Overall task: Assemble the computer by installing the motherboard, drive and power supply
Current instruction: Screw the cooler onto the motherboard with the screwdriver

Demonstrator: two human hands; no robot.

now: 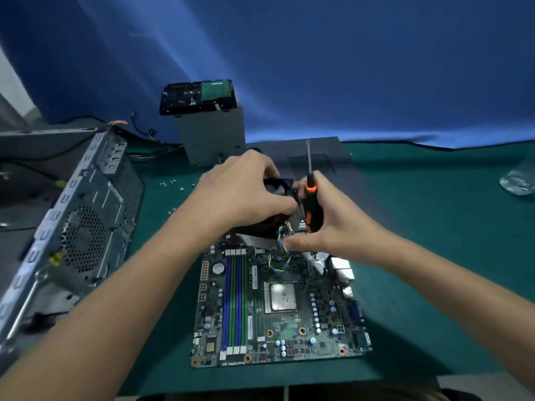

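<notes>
The green motherboard [278, 308] lies flat on the green mat, its bare CPU [283, 296] showing in the middle. Above its far end my left hand [243, 189] grips a black cooler fan [276, 186], held off the board with its coloured wires [282, 256] trailing down. My right hand [327, 224] holds an orange and black screwdriver [312, 204], shaft pointing up, while its thumb and fingertips touch the fan wires. The open computer case [86, 227] lies at the left. A drive [197, 96] rests on top of the grey power supply [212, 134] at the back.
Several small screws [172, 185] are scattered on the mat between case and power supply. A dark case side panel [312, 157] lies flat behind my hands. A clear plastic object [519, 180] sits at the right edge. Blue cloth hangs behind the table.
</notes>
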